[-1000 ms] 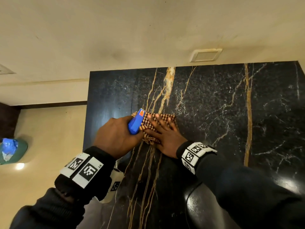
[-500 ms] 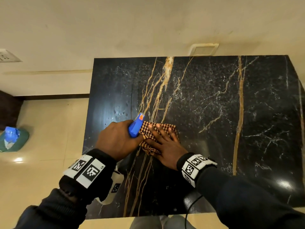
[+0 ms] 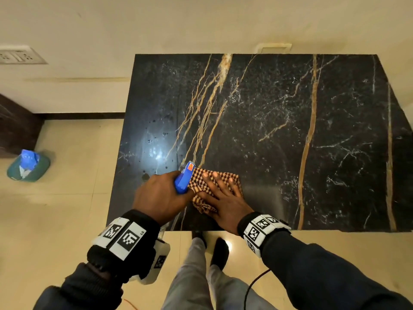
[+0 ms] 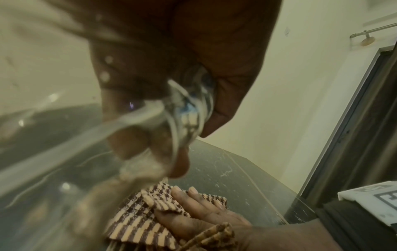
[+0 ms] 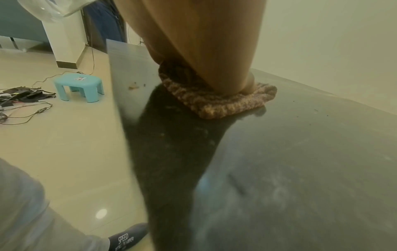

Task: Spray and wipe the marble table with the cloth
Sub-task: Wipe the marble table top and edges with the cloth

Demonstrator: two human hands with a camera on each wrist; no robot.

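Near the front edge of the black marble table point(image 3: 279, 121), the right hand point(image 3: 225, 198) lies flat, fingers spread, pressing the checked cloth point(image 3: 225, 175) onto the stone. Just left of it, the left hand point(image 3: 161, 195) curls round a spray bottle point(image 3: 184, 179), whose blue head runs lengthwise away from the person, nozzle aimed toward the table's far side, overlapping the cloth's left edge.

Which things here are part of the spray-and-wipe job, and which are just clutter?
Job:
- marble table
- checked cloth, under the flat right hand
- spray bottle, held in the left hand

Clutter:
- blue stool on the floor
- cables
- wall socket
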